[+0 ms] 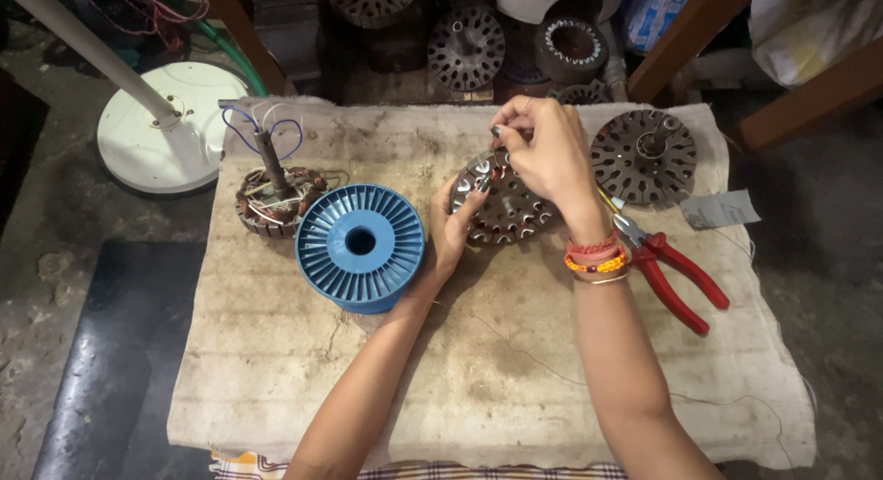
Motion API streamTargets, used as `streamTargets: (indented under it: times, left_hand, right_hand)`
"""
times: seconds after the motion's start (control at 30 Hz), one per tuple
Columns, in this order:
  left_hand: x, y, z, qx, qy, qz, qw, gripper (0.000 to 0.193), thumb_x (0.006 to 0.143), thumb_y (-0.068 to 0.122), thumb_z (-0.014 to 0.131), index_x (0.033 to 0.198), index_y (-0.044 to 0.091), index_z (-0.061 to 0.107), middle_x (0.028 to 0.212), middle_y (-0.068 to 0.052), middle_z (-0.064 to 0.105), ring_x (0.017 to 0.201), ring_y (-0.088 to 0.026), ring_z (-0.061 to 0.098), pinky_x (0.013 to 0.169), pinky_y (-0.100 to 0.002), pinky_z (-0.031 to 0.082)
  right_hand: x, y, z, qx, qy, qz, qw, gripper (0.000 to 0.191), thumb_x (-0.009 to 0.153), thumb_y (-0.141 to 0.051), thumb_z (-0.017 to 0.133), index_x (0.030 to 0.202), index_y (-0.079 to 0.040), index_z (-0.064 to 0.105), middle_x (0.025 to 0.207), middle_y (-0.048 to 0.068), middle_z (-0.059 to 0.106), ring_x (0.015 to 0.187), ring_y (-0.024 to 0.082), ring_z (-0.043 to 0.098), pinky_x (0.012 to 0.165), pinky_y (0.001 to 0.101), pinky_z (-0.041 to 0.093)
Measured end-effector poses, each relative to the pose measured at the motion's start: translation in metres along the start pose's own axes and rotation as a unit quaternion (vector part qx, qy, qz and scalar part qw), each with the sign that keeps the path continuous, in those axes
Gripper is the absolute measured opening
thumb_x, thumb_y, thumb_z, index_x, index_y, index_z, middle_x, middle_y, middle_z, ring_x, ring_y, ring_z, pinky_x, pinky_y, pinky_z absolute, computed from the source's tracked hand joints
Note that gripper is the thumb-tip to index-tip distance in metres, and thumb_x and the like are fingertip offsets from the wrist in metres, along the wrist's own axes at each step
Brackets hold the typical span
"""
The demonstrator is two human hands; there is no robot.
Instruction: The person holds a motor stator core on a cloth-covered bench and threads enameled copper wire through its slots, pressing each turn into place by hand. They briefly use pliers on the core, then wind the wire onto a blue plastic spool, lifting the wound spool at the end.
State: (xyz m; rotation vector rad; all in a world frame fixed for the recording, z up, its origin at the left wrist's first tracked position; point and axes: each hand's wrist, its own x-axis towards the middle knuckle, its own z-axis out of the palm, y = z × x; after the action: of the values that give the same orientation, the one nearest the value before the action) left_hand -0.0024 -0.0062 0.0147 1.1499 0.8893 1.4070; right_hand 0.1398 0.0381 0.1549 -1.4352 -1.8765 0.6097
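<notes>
A round slotted metal stator core lies tilted on the cloth-covered board. My left hand grips its near-left rim. My right hand is above its far edge, fingers pinched on something small and thin that I cannot make out, perhaps wire. A thin wire trails across the cloth toward me. Beaded bracelets sit on my right wrist.
A blue plastic spool stands left of the core. A wound stator with shaft and blue leads is at far left. Another slotted core and red-handled pliers lie right. More cores and a white fan base sit beyond the board.
</notes>
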Motion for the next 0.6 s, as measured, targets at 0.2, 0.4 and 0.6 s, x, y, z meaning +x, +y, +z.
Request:
streamTargets:
  times: [0.2, 0.4, 0.6]
  left_hand:
    - [0.000, -0.003, -0.001, 0.028, 0.001, 0.007, 1.000, 0.026, 0.099, 0.021, 0.065, 0.114, -0.001, 0.067, 0.089, 0.002, 0.061, 0.082, -0.008, 0.052, 0.074, -0.025, 0.043]
    - [-0.001, -0.001, -0.002, 0.010, -0.005, 0.002, 1.000, 0.027, 0.098, 0.020, 0.064, 0.114, -0.001, 0.067, 0.092, 0.001, 0.066, 0.085, -0.008, 0.057, 0.078, -0.026, 0.047]
    - [0.001, -0.001, -0.001, -0.004, -0.013, 0.011, 1.000, 0.029, 0.098, 0.020, 0.063, 0.118, -0.001, 0.066, 0.101, -0.001, 0.072, 0.093, -0.009, 0.063, 0.085, -0.026, 0.050]
  right_hand:
    - [-0.002, -0.007, -0.010, 0.025, -0.081, 0.034, 0.996, 0.013, 0.093, -0.002, 0.063, 0.099, -0.003, 0.075, 0.086, 0.007, 0.079, 0.079, 0.013, 0.076, 0.076, 0.0291, 0.058]
    - [-0.009, 0.001, -0.029, 0.045, -0.115, 0.054, 0.991, 0.014, 0.090, 0.000, 0.064, 0.099, 0.000, 0.074, 0.083, 0.007, 0.076, 0.077, 0.013, 0.073, 0.073, 0.0274, 0.058]
    - [-0.011, 0.028, -0.053, -0.105, -0.038, 0.162, 0.980, 0.019, 0.083, 0.001, 0.062, 0.092, -0.007, 0.078, 0.077, 0.007, 0.074, 0.071, 0.015, 0.070, 0.069, 0.0328, 0.053]
